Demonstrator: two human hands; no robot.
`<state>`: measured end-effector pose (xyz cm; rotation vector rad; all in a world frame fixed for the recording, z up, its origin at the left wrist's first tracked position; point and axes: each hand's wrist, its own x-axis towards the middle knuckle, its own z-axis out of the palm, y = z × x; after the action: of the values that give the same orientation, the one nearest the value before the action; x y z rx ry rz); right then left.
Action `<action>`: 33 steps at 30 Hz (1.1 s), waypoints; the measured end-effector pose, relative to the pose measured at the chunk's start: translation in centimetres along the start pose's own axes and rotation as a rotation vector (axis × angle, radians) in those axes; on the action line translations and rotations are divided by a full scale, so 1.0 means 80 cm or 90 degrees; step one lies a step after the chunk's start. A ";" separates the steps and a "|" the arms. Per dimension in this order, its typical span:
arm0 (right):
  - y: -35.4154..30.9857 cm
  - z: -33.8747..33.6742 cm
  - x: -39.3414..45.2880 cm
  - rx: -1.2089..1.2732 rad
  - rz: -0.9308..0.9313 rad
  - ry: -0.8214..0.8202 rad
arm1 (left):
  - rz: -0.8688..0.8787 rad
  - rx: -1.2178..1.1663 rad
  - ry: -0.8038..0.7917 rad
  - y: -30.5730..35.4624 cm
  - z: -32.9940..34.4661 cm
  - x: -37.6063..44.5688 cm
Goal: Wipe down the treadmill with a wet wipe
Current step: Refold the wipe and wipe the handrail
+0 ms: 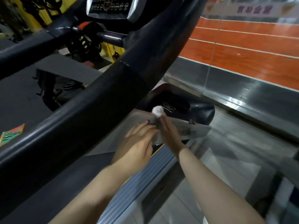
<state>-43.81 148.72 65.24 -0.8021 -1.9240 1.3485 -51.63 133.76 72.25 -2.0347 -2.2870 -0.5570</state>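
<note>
orange wall (242, 46) behind; black handrail (97, 94) crosses before treadmill (186, 128).

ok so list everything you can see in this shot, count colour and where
handrail: one, black, runs diagonally across the middle
console: one, dark with pale buttons, top centre
motor cover: one, black, at the treadmill's front, right of centre
side panel: one, grey, below the motor cover
side rail: one, grey ribbed, lower centre
wet wipe: one, white, bunched, at the panel's top edge
wall: one, orange with pale lines, upper right
floor: grey tiles, right
left hand: one, fingers on the panel
right hand: one, holding the wipe
</note>
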 end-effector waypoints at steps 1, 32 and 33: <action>-0.009 0.003 0.000 0.012 -0.054 -0.032 | -0.004 -0.010 0.005 0.006 0.007 0.018; 0.412 -0.146 0.206 -0.200 -0.176 -0.123 | -0.347 0.248 -0.531 -0.002 0.327 0.396; 0.405 -0.143 0.206 -0.153 -0.227 -0.122 | -0.356 0.245 -0.552 -0.010 0.331 0.406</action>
<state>-40.95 177.16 40.09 -0.4176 -2.2801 1.0200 -51.50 172.24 55.58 -1.5878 -3.0792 0.9064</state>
